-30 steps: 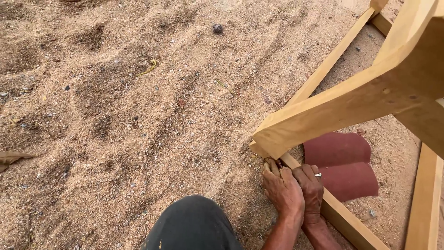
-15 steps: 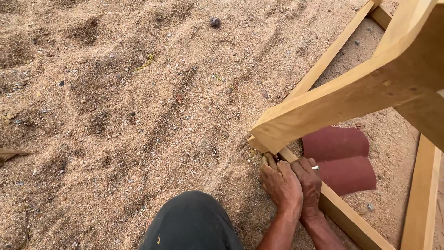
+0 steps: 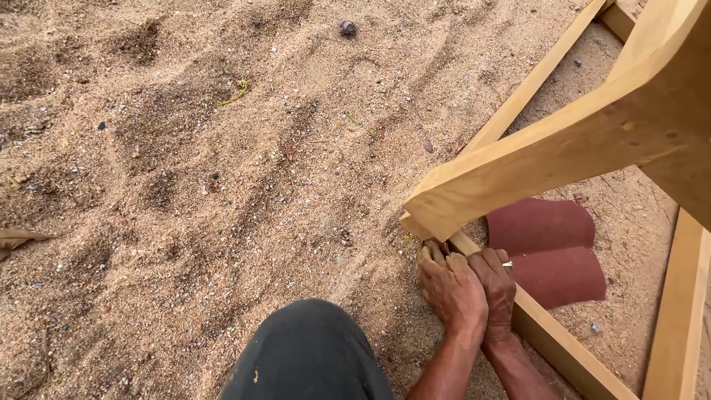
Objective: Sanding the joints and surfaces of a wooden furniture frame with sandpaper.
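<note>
Loose sand point(image 3: 185, 185) covers nearly the whole scene, rumpled and speckled with small stones, with a dry leaf point(image 3: 15, 239) at the far left edge and a dark pebble point(image 3: 347, 27) at the far top. On the right stands a pale wooden frame point(image 3: 563, 152), its thick upper beam slanting down from the top right corner to a blunt end near the middle, and its thinner lower rail point(image 3: 552, 341) lying on the sand and running toward the near right. Behind that rail, two curved dark red sheets of sandpaper point(image 3: 552, 252) lie on the sand. A knee in dark cloth point(image 3: 307, 352) fills the near middle. Just right of it, both hands are pressed together on the near end of the lower rail, under the beam's tip. The left hand point(image 3: 452, 292) is curled, fingers bent onto the wood; the right hand point(image 3: 496, 289) is closed beside it, touching it. A sliver of something dark red shows at the fingertips, but what either hand grips I cannot tell.
</note>
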